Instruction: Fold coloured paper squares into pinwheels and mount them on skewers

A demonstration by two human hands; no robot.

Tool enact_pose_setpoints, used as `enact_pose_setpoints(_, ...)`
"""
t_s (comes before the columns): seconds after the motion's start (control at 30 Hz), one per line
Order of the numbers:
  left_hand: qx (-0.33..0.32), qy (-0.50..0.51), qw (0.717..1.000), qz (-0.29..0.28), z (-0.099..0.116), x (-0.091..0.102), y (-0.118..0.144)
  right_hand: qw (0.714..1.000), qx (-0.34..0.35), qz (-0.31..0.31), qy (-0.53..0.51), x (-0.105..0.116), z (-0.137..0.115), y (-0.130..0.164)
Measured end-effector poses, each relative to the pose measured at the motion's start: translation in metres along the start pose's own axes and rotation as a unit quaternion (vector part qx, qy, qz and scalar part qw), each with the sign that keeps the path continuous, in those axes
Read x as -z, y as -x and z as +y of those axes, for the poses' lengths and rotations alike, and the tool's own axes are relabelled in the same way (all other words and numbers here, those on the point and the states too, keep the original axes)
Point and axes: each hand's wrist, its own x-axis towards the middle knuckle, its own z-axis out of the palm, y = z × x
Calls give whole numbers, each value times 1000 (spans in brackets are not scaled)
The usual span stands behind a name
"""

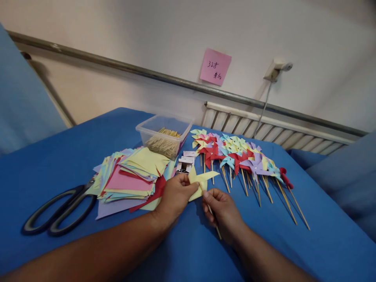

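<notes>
Fingers [188, 184] of the left hand [174, 197] pinch the edge of a yellow paper pinwheel [201, 179], while the right hand [223, 211] has its fingers closed round a thin wooden stick [217, 231] that runs down under the palm. The pinwheel is held just above a blue cloth [53, 164] that covers the counter, between the two hands and near the middle of the view. It is pale yellow, with pointed folded blades, one tip jutting right.

To the left lies a loose stack of coloured paper squares [132, 176] in yellow, pink, purple and red, and beyond it a pair of black-handled scissors [58, 211]. Behind the stack stands a clear plastic tub [164, 133] holding wooden sticks. A few small white packets [186, 162] sit just beside it. To the right, finished pinwheels [237, 156] lie in an overlapping row, sticks pointing toward the person.

Behind the counter are a pale wall, a metal rail [147, 72], a radiator [264, 127], a wall socket [276, 68] with a cord, and a pink note [215, 66] with handwriting too small to read. How the stick meets the pinwheel is hidden by the fingers.
</notes>
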Motion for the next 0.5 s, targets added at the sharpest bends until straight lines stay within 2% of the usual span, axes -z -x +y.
enact_pose_setpoints(0.27,-7,-10,1000,5,-4,0,-2,1000,3,4,0,-3,2,2)
enact_pose_setpoints(0.5,23,41,998,-29,-1,0,0,1000,-4,20,3,-4,0,2)
